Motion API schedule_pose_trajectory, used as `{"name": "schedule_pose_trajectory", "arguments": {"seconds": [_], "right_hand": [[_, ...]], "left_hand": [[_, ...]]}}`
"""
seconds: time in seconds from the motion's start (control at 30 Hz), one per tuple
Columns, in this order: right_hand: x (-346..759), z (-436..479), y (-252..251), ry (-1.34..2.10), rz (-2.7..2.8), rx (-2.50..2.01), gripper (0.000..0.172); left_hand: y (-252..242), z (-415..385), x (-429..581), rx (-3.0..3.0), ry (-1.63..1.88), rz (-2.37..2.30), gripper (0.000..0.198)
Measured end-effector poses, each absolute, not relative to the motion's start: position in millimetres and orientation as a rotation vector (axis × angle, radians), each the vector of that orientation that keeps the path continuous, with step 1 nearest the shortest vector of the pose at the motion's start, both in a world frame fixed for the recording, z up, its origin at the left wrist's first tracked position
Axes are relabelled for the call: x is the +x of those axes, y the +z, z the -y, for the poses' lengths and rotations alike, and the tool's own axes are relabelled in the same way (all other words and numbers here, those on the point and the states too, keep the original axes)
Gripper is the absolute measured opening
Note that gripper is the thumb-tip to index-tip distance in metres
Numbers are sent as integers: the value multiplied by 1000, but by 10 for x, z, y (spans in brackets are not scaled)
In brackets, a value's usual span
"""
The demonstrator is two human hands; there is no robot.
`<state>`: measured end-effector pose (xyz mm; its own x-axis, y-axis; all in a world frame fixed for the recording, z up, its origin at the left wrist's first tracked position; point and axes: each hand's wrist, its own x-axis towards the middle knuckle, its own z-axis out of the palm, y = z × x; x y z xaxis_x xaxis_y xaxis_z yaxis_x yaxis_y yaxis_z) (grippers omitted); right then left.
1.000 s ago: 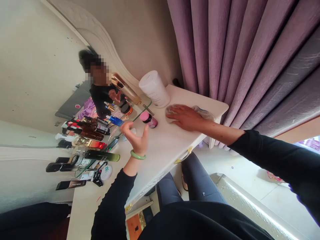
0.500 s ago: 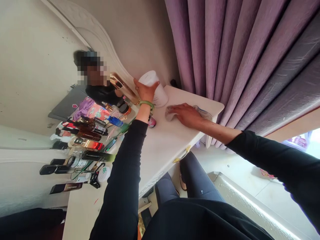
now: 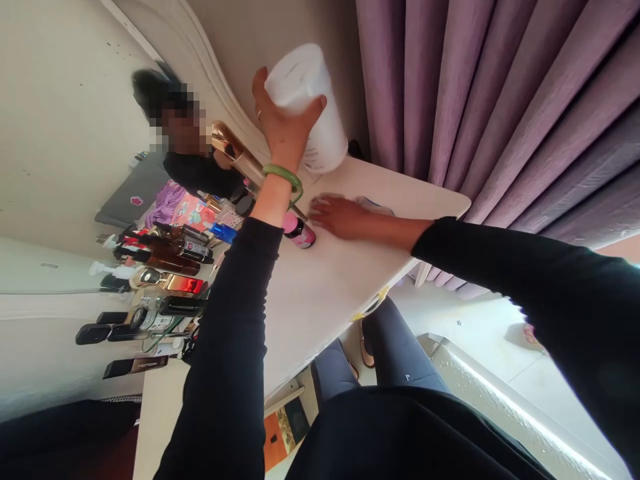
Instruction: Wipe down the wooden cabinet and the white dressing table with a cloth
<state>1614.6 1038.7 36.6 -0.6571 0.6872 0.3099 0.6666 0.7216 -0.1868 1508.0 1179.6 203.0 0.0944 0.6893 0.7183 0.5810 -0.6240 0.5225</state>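
My left hand (image 3: 285, 130), with a green bangle at the wrist, is wrapped round a white cylinder (image 3: 331, 137) with small print near its lower end. The cylinder is tilted and looks raised off the white tabletop (image 3: 320, 300) near the wall. My right hand (image 3: 339, 217) presses a light-coloured cloth (image 3: 373, 205) against the tabletop, fingers bent; most of the cloth is hidden under the palm. Between the two wrists lies a small pink and black bottle (image 3: 301, 232). Left of my left wrist stands a tall gold bottle (image 3: 235, 148).
Several cosmetic bottles (image 3: 175, 260) crowd the table's left side before a mirror (image 3: 55, 167), which reflects a person. Purple curtains (image 3: 425, 87) hang beyond the table's right end. A bench-like silver edge (image 3: 480, 380) is at lower right, a drawer handle (image 3: 370, 305) at the front.
My left hand has lifted the white cylinder up and away from the tabletop. My right hand has slid the cloth leftward, toward where the cylinder was. The pink bottle shows more fully.
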Motion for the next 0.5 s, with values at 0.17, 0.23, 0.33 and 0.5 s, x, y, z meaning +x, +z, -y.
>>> {"name": "schedule_pose_trajectory", "arguments": {"seconds": [0.17,0.23,0.33,0.5], "right_hand": [[15757,-10903,500,107,2564,-1190,61],[15652,-11024,535,122,2551,-1233,60],[15749,-11159,546,123,2545,-1227,61],[16468,-11384,438,105,2354,-1503,63]], "left_hand": [[2159,-11750,15051,2316,1568,-1294,100],[2150,-11732,15061,2329,1554,-1318,97],[2131,-11749,15064,2359,1535,-1305,94],[2150,-11839,14967,2373,1554,-1296,95]]}}
